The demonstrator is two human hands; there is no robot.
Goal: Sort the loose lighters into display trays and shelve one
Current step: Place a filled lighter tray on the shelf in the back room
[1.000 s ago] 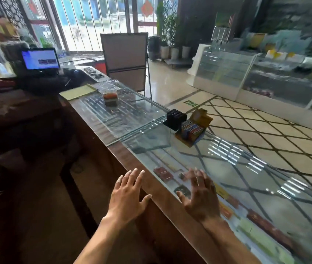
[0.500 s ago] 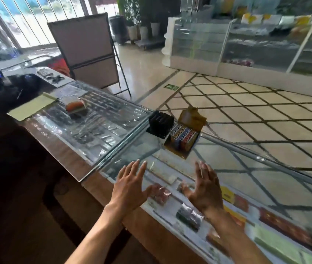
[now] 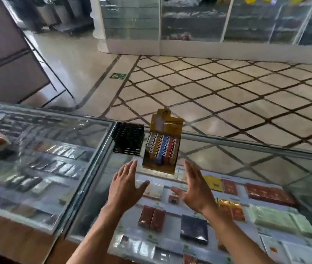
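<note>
A shop with a diamond-tiled floor (image 3: 218, 88); the glass-topped table (image 3: 227, 159) carries a yellow cardboard display tray (image 3: 161, 149) of upright coloured lighters beside a black gridded tray (image 3: 128, 138). Left hand (image 3: 125, 181) and right hand (image 3: 195, 187) hover just short, spread, holding nothing. Sorting looks done; shelving apparently remains.
</note>
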